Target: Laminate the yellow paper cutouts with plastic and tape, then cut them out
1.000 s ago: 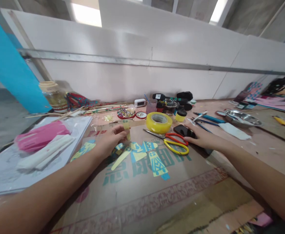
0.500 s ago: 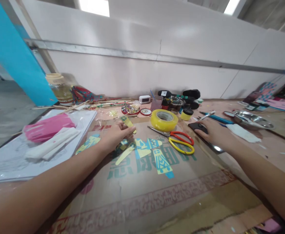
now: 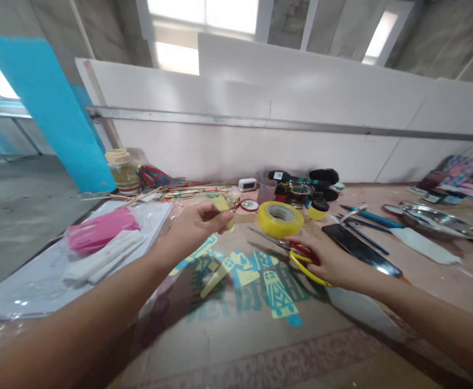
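Note:
My left hand [image 3: 196, 226] is raised above the cardboard, its fingers pinched on a small yellow paper cut-out [image 3: 222, 205]. My right hand [image 3: 324, 259] lies on the red-and-yellow scissors [image 3: 301, 258], fingers curled over the handles. Below and between the hands, several yellow and blue paper cut-outs [image 3: 256, 273] lie on the printed cardboard sheet [image 3: 236, 324]. A yellow tape roll [image 3: 281, 219] stands just beyond the scissors. A black phone [image 3: 358, 249] lies right of my right hand.
A clear plastic sleeve with pink and white paper [image 3: 99, 237] lies at the left. A jar [image 3: 122, 171], sticks, small pots and bottles [image 3: 301, 186] line the white back wall. Blue pens [image 3: 372, 217] and a metal dish [image 3: 439, 220] sit at the right.
My right hand left the phone and moved left onto the scissors. My left hand lifted the yellow cut-out higher off the cardboard. The camera tilted upward.

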### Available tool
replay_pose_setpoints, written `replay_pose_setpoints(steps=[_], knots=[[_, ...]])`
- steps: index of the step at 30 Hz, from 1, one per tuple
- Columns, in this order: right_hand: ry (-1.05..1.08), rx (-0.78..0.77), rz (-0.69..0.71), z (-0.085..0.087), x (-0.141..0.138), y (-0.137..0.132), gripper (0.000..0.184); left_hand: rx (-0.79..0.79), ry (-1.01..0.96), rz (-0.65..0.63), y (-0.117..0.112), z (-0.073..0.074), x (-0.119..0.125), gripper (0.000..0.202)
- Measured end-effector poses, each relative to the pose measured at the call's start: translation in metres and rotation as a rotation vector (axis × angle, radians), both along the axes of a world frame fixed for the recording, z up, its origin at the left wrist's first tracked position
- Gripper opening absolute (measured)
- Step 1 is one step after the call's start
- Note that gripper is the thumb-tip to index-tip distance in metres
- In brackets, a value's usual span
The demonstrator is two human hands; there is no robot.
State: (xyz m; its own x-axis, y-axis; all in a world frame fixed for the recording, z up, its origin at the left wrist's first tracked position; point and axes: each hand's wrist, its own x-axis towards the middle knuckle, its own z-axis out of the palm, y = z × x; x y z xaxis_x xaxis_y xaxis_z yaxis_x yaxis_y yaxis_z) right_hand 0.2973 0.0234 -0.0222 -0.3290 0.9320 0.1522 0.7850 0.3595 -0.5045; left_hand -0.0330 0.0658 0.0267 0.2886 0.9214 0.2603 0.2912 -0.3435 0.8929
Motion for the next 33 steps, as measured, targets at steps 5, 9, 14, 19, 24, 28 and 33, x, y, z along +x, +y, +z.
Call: replay_pose_setpoints(steps=[5, 9, 14, 19, 24, 28, 33], knots=[[0.636, -0.255, 0.047, 0.012, -0.051, 0.003, 0.053, 0.034, -0.005, 0.009, -0.004, 0.016, -0.008, 0.036], [1.030, -0.419, 0.189, 0.024, -0.110, 0.013, 0.051, 0.044, 0.033, 0.024, -0.003, 0.022, -0.011, 0.037], [1.189, -0.392, 0.266, 0.007, -0.138, 0.033, 0.055, 0.046, 0.126, -0.031, -0.001, 0.017, -0.010, 0.038], [1.181, -0.238, 0.197, -0.017, -0.134, 0.027, 0.040, -0.040, 0.109, -0.052, 0.001, 0.008, -0.007, 0.034], [1.300, -0.331, 0.229, -0.023, -0.141, 0.017, 0.044, 0.108, 0.248, -0.027, -0.001, 0.012, -0.009, 0.036], [1.281, -0.249, 0.290, -0.028, -0.138, 0.018, 0.043, 0.196, 0.343, -0.004, -0.004, 0.006, -0.005, 0.038], [1.184, -0.207, 0.255, -0.024, -0.136, 0.016, 0.042, 0.266, 0.352, 0.008, -0.007, -0.005, 0.002, 0.042]])
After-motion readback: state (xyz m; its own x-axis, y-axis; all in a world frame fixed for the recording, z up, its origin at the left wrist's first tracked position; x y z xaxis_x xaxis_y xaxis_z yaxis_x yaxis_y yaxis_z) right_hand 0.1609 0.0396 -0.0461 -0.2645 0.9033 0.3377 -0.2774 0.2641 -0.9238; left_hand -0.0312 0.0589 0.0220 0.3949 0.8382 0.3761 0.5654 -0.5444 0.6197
